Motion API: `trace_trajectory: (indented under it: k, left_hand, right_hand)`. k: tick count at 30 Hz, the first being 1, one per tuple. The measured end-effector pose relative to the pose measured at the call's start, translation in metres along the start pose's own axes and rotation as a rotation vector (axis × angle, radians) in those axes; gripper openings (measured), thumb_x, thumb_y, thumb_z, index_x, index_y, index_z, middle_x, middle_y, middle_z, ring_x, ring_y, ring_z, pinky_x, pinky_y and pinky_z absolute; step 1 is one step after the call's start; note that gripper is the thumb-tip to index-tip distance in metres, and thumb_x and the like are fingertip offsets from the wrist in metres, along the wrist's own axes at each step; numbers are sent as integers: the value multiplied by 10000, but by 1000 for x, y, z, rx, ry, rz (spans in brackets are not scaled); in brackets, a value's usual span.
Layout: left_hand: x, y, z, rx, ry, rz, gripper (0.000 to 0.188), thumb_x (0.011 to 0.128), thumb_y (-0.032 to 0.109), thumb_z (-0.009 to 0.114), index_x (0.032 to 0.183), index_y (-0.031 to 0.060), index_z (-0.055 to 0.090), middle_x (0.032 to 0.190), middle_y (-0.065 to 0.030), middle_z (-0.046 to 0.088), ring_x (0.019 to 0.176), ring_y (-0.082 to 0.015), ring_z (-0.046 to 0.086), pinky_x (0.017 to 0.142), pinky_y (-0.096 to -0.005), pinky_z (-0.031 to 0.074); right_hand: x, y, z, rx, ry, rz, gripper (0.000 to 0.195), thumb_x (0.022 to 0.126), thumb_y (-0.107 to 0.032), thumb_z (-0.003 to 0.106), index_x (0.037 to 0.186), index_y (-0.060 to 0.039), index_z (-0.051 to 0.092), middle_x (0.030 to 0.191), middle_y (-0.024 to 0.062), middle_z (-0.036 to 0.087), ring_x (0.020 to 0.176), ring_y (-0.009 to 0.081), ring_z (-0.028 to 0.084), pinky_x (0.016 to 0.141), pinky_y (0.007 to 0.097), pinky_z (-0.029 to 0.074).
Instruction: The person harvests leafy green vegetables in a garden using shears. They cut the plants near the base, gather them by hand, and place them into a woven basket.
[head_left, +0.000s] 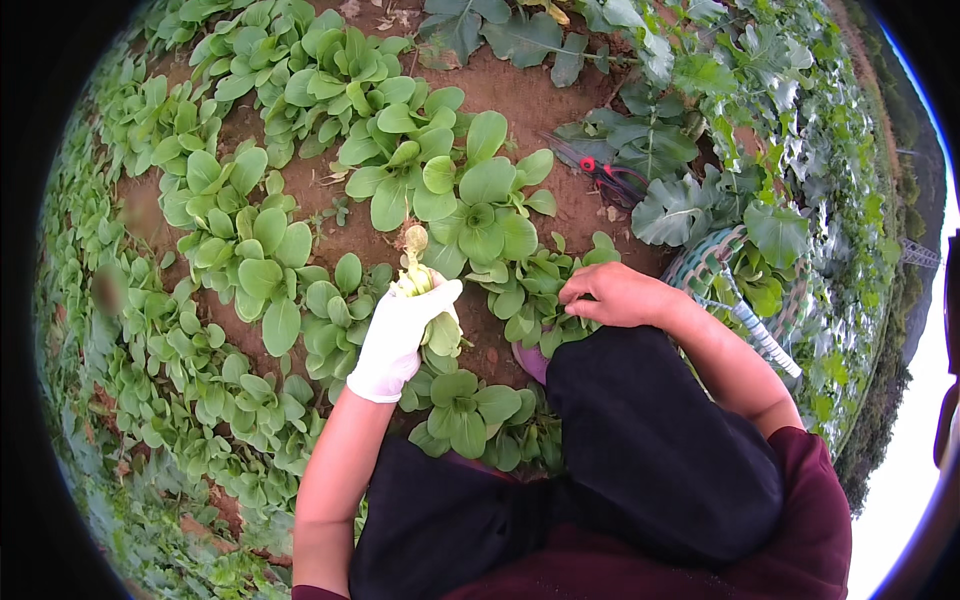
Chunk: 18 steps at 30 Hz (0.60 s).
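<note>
My left hand, in a white glove, grips an uprooted leafy green plant by its pale stems. The roots, with soil on them, point away from me, and some leaves hang below the palm. Bare and with bent fingers, my right hand is at the leaves of low green plants beside my right knee; whether it holds anything is not clear. Red-handled scissors lie on the soil beyond it, blades pointing up and left.
A woven basket with a wrapped handle and greens inside stands to the right. Rows of leafy greens grow ahead and to the left. Larger, lobed-leaf plants grow near the scissors. Part of a pink shoe shows by my right knee.
</note>
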<state>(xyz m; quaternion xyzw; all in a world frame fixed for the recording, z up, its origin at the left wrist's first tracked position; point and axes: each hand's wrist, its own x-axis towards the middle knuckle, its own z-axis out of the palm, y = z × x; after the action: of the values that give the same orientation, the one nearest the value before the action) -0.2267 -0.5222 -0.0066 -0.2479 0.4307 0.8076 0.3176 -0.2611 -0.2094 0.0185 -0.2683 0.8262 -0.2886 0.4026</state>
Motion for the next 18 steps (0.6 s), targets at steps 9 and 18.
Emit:
trace_trajectory:
  k: [9,18]
  left_hand:
    - [5,0,-21,-75,76,58,109,923,135,666,950,51,603,832,-38,646,705,-142,638,670,-292,546]
    - [10,8,-46,-52,107,227,150,927,78,617,1036,-12,666,1218,-135,664,1169,-201,598,1049,-344,435]
  right_hand:
    - [-1,6,-9,-224,81,131,154,893,-163,614,953,-31,668,904,145,660,883,355,643,793,448,516]
    - [100,-76,-45,-186,439,-355,164,893,-66,645,1047,-11,659,970,122,677,919,297,663,806,392,533]
